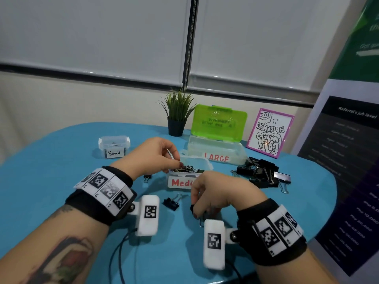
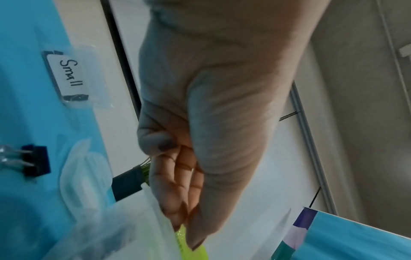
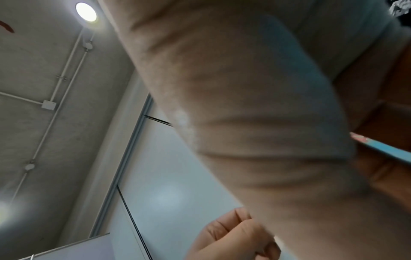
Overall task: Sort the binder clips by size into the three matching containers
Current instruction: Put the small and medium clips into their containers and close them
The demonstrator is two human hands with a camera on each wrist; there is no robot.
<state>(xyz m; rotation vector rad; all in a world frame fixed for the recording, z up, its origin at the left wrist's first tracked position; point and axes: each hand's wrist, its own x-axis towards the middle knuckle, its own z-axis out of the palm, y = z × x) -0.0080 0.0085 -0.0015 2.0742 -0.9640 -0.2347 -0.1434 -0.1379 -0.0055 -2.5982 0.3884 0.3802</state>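
1. I see a black binder clip (image 1: pixel 171 203) lying loose on the blue surface (image 1: pixel 61 160), just in front of the Medium box (image 1: pixel 180 182) and between my two wrists. Its wire handles point up and right, toward that box.
2. A second, smaller clip (image 1: pixel 147 178) lies just left of the Medium box, below my left hand (image 1: pixel 151 156).
3. My right hand (image 1: pixel 209 193) hangs just right of the loose clip, fingers curled down in a narrow grip on something dark with wire showing under it; I judge it is a clip, though the wrist view hides it.
4. My left hand sits over the Medium box's near-left corner, fingertips pinched together above the clips already inside. Whether that grip holds one I cannot tell.
5. The right hand is nearer the loose clip; the reach is a short move left, across its long axis.
6. A heap of bigger clips (image 1: pixel 260 173) lies right of the Medium box, near the Large box (image 1: pixel 217 152) with its green lid up.
7. The Small box (image 1: pixel 114 145) stands well apart at far left, with open surface around it.
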